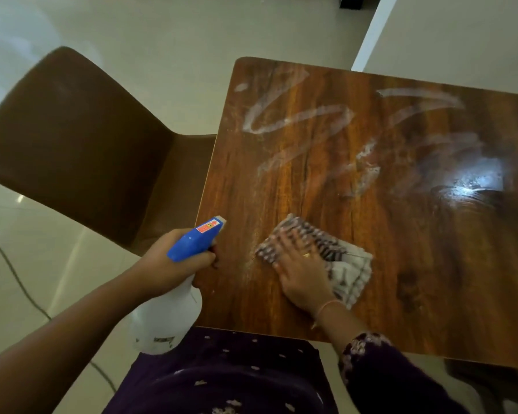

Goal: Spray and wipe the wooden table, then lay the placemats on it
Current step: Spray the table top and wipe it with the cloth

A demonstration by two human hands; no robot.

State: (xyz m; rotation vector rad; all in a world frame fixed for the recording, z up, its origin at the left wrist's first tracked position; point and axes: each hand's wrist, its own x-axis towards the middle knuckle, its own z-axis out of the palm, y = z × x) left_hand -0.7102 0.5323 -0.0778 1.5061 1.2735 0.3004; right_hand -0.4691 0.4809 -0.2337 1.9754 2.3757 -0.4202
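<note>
The wooden table (431, 264) fills the right half of the view, its top marked with white wet streaks toward the far side. A folded checked cloth (350, 270) lies on the near left part of the table. My right hand (302, 267) presses flat on the cloth with straight fingers. My left hand (168, 264) grips a white spray bottle (168, 318) with a blue trigger head, held just off the table's left edge. No placemats are in view.
A brown chair (81, 138) stands to the left of the table, its seat tucked near the table's edge. A thin cable (18, 279) runs across the pale floor at left. A white wall (431, 34) lies beyond the table.
</note>
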